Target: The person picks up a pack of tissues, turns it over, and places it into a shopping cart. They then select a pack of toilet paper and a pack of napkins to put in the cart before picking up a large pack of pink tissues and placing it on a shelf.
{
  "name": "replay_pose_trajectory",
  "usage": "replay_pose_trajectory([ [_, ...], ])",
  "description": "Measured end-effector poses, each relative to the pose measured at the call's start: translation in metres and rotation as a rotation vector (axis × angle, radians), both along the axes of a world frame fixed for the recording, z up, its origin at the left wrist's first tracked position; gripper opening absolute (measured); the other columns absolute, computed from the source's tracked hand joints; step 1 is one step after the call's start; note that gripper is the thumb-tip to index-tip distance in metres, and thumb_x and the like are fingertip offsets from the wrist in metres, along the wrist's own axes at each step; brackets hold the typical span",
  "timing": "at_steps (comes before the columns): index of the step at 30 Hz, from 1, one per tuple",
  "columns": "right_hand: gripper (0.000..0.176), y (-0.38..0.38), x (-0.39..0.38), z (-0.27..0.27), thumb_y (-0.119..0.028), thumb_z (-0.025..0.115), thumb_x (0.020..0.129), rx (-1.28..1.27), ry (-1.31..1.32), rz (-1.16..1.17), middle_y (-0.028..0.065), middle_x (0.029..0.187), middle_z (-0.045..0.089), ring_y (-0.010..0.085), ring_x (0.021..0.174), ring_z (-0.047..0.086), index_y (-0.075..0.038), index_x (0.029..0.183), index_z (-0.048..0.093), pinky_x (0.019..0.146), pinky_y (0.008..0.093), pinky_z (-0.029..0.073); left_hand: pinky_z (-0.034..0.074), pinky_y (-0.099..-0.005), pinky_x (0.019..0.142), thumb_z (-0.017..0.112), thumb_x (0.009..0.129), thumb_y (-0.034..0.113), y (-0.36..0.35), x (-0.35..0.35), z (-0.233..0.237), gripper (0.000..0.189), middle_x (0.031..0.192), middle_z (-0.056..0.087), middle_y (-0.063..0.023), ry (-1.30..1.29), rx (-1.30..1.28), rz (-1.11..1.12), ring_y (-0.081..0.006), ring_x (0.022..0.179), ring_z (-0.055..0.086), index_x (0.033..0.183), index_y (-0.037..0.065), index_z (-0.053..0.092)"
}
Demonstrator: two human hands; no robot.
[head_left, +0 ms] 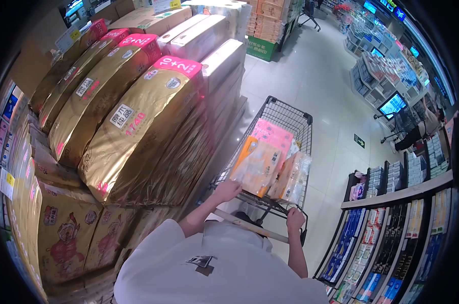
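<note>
A black wire shopping cart (pixel 301 117) stands in front of me with its handle bar (pixel 260 229) close to my body. My left hand (pixel 228 191) is curled at the cart's near left rim, beside the lower corner of an orange tissue pack (pixel 255 169). At the near right corner my right hand (pixel 295 220) is closed in a fist on the cart's frame. Inside the basket, a pink patterned pack (pixel 272 134) lies behind the orange one. A clear-wrapped brown and orange pack (pixel 290 178) leans at the right.
Large gold tissue bundles (pixel 143 121) are stacked close on my left, with white packs (pixel 224 55) beyond. Shelves of boxed and bagged goods (pixel 381 238) line the right. The tiled floor (pixel 323 76) runs ahead. A person (pixel 427 126) is at the far right near another cart.
</note>
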State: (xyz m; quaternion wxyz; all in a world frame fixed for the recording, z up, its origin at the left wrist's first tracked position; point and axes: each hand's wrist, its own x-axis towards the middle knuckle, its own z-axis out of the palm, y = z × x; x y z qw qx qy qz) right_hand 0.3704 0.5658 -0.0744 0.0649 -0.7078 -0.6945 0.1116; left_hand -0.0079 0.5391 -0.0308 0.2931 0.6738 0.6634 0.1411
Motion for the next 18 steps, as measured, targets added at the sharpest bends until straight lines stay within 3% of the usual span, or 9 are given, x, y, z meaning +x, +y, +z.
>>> replay_pose_trajectory([
  [9,0.032,0.100,-0.005,0.015,-0.033,0.051,0.093,-0.038,0.031,0.038,0.0142,0.073,0.070,0.0362,0.070,0.069,-0.012,0.085,0.075,0.066,0.0491,0.053,0.053,-0.0491,0.080,0.042,0.098,0.039,0.087,0.001,-0.017,0.040,0.099,0.070,-0.0126,0.036,-0.026,0.027,-0.0356,0.097,0.065,0.097,0.010,0.069],
  [18,0.035,0.180,-0.020,0.006,-0.033,0.050,0.094,-0.004,-0.013,0.058,0.0166,0.072,0.069,0.0375,0.069,0.068,-0.010,0.079,0.072,0.064,0.0502,0.052,0.053,-0.0490,0.081,0.043,0.097,0.040,0.167,-0.012,-0.020,0.042,0.095,0.070,-0.0140,0.103,0.010,0.013,-0.0354,0.094,0.066,0.092,0.008,0.070],
])
